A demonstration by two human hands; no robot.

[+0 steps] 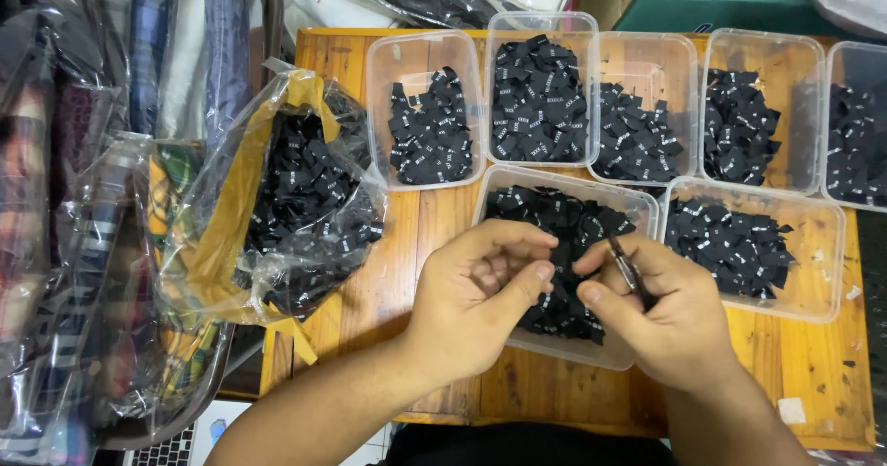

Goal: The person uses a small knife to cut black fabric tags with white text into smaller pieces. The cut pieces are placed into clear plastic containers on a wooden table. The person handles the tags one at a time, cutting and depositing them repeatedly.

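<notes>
Near the front edge of the wooden counter [425,244], over the clear plastic tub of small black fabric labels [564,221], both hands are held close together. The left hand [471,295] is curled, its thumb pressed toward the forefinger on a label, it seems. The right hand [661,314] is closed around a slim dark metal tool [626,265], its long axis running up-left toward the labels just beyond the fingers.

Black labels [539,87] with white print, clear tubs [423,50], orange-brown wooden table [813,355], teal box [721,4]
</notes>
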